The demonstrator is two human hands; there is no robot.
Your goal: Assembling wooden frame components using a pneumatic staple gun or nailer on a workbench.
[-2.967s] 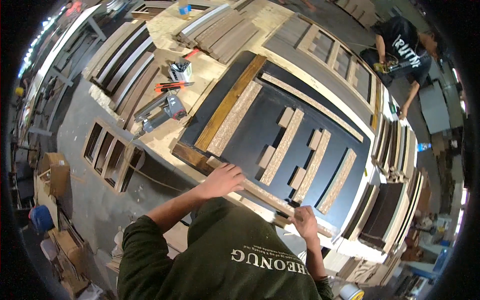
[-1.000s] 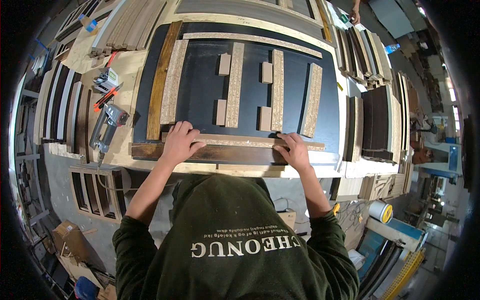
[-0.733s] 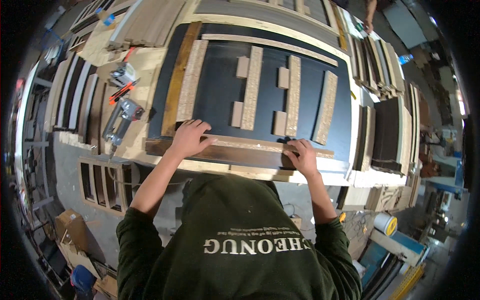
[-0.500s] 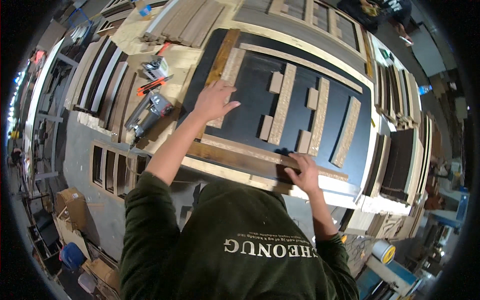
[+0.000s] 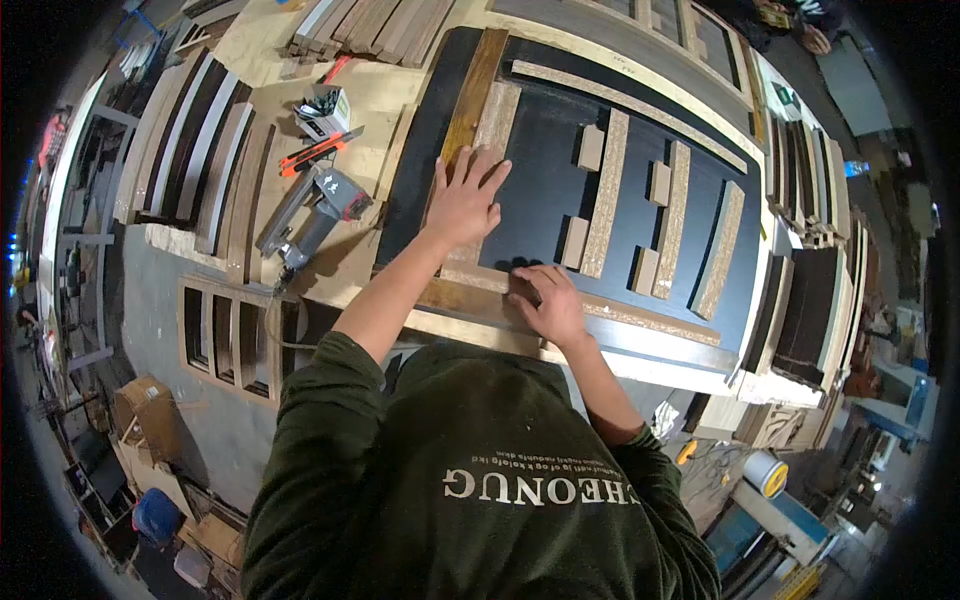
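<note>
My left hand [image 5: 467,200] lies flat with spread fingers on the left wooden strip [image 5: 496,115], beside a brown wooden fence bar [image 5: 478,80]. My right hand [image 5: 552,305] rests over the near wooden strip [image 5: 650,318] close to its left end, thumb apart from the fingers. That strip lies along the near fence bar [image 5: 470,300]. On the black board [image 5: 545,120] are a long far strip [image 5: 630,112], two middle strips [image 5: 606,195] with small wooden blocks [image 5: 590,148] beside them, and a right-hand strip [image 5: 718,250].
Left of the board lie a grey nail gun [image 5: 315,220], an orange-and-black cutter knife [image 5: 320,152] and a small open box [image 5: 322,112]. Stacked boards [image 5: 370,30] lie at the far left, more [image 5: 815,190] at right. Another person's hand [image 5: 815,40] shows at the far right.
My right hand has slid left along the near strip, closer to my left hand. My left hand still lies on the left strip, its fingers more spread. The whole view has shifted slightly.
</note>
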